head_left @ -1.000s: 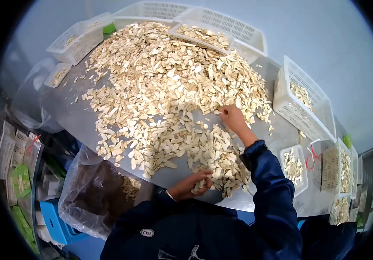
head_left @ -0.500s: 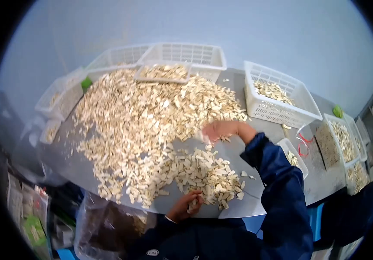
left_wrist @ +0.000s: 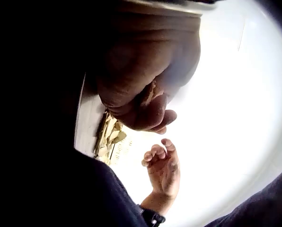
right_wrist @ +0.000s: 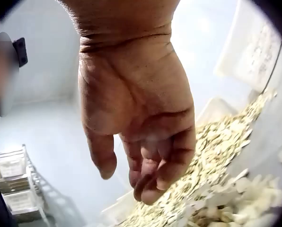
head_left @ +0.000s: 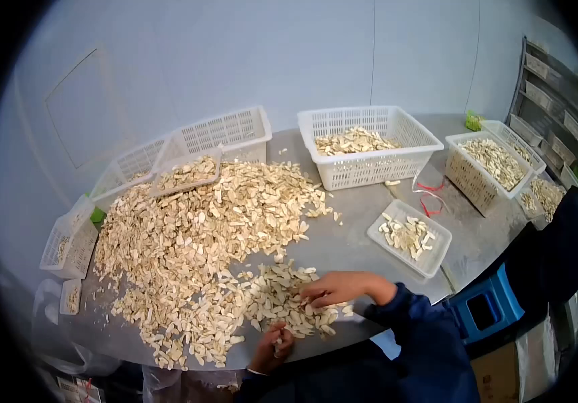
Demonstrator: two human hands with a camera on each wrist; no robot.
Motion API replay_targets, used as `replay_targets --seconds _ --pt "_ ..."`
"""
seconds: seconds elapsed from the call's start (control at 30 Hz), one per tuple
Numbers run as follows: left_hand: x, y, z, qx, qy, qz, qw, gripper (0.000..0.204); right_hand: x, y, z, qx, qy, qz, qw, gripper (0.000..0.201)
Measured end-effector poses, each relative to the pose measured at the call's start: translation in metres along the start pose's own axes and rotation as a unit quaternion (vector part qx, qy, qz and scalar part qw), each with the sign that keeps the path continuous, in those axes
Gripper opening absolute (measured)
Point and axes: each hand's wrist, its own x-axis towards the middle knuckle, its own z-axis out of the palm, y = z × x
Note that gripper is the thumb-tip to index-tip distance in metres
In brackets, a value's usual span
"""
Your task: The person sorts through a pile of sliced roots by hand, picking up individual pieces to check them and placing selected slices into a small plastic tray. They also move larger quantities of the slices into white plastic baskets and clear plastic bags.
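A broad pile of pale dried slices (head_left: 188, 232) spreads over the metal table (head_left: 343, 221), with a smaller heap of slices (head_left: 279, 295) at its near right. Over that heap my right hand (head_left: 343, 287) reaches palm down, fingertips right at the slices. In the right wrist view, the fingers of the right hand (right_wrist: 138, 109) hang loosely bent with nothing between them and the thumb. My left hand (head_left: 274, 346) is curled at the heap's near edge. The left wrist view shows a dried slice (left_wrist: 152, 92) gripped inside its folded fingers.
A white basket (head_left: 380, 161) with slices stands at the back, and a shallow tray (head_left: 410, 238) holds a few on the right. A smaller basket (head_left: 490, 164) sits farther right, beside a red cord (head_left: 430, 201). A blue stool (head_left: 484, 309) is below the table's right edge.
The head view has swung to the right and up. My right hand has come back from the large pile to the near heap. The left hand stays curled near the table edge.
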Motion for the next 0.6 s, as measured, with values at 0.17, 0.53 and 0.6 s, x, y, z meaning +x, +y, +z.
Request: replay_targets --seconds 0.17,0.53,0.6 --pt "0.004 0.0 -0.005 -0.047 0.056 -0.009 0.997 0.025 -0.089 0.053 0.066 0.257 0.28 0.083 0.921 0.032" --pt "0.082 0.015 0.108 0.04 0.174 -0.019 0.984 0.016 -0.08 0.04 0.144 0.452 0.271 0.023 0.85 0.045" --pt "0.1 -0.009 0.161 0.052 0.204 0.025 0.977 0.016 -0.052 0.045 0.153 0.614 0.297 -0.062 0.728 0.031"
